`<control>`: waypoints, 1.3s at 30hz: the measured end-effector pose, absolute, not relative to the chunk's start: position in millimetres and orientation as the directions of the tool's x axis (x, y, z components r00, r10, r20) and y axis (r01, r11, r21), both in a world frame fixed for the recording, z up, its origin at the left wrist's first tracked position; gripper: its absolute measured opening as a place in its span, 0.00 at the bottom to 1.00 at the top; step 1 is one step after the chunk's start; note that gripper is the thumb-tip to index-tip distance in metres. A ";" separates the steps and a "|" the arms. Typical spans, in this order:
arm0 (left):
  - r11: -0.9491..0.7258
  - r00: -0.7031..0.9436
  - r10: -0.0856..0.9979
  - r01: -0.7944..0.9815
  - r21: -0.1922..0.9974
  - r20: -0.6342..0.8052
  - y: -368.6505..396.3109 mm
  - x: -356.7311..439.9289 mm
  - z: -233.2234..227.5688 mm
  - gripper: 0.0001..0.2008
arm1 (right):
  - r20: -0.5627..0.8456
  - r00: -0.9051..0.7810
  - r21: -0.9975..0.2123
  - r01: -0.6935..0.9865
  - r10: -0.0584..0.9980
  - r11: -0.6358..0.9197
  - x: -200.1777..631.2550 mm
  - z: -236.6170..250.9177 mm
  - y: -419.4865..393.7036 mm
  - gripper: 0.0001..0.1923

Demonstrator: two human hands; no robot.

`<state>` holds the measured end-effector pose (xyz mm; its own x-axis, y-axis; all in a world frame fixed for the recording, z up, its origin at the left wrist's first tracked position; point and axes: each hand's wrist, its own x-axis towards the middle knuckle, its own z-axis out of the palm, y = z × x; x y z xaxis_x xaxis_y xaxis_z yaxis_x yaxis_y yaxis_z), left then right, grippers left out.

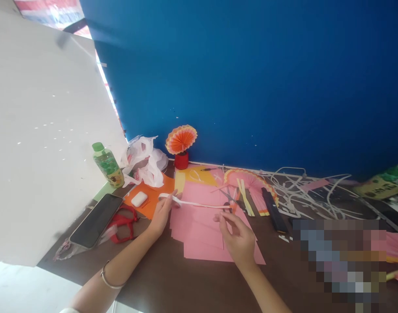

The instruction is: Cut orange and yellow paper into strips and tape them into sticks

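Both of your hands pinch one white paper strip (199,203), stretched taut between them above the pink paper sheets (202,234). Your left hand (161,215) grips the looped end between thumb and fingers; your right hand (239,239) holds the other end at its fingertips. Red scissors (123,224) and a smartphone (96,220) lie just left of your left wrist on the dark table (172,278).

Pink paper sheets (202,230) (scissors (122,224) red)

Craft corner; desk (172,282) against blue wall (251,78); pink paper (202,226), scissors (122,224), paper fans (181,139)
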<state>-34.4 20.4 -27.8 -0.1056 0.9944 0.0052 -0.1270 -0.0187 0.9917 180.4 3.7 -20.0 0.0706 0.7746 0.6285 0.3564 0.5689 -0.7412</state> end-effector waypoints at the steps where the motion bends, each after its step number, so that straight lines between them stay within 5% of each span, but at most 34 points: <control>1: -0.017 -0.105 0.994 -0.154 0.988 0.001 20.3 -33.8 -28.0 0.23 | 0.547 0.087 -0.815 0.283 0.833 0.506 178.7 -19.4 3.4 0.04; 5: -0.022 -0.088 0.996 -0.204 0.979 0.004 19.3 -32.5 -28.9 0.24 | 0.308 0.050 -0.951 0.040 0.950 0.306 175.7 -17.6 5.1 0.07; 11: -0.027 -0.095 0.995 -0.192 0.981 0.009 19.8 -31.1 -29.8 0.21 | 0.214 -0.046 -0.971 -0.117 0.976 0.207 181.1 -26.1 12.6 0.08; 23: -0.050 -0.097 0.995 -0.331 0.942 0.019 23.6 -30.5 -38.8 0.23 | 0.051 0.021 -0.998 0.043 0.998 0.050 185.3 -27.7 18.3 0.14; 39: -0.041 -0.039 0.999 -0.454 0.890 0.027 20.7 -19.5 -26.7 0.23 | 0.353 -0.045 -0.864 0.369 0.934 0.344 198.3 -32.8 26.4 0.09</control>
<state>-19.5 20.7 -26.7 -0.0391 0.9989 0.0266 -0.4535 -0.0414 0.8903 198.3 26.4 -32.8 -0.0446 0.9345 0.3532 0.3686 0.3440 -0.8636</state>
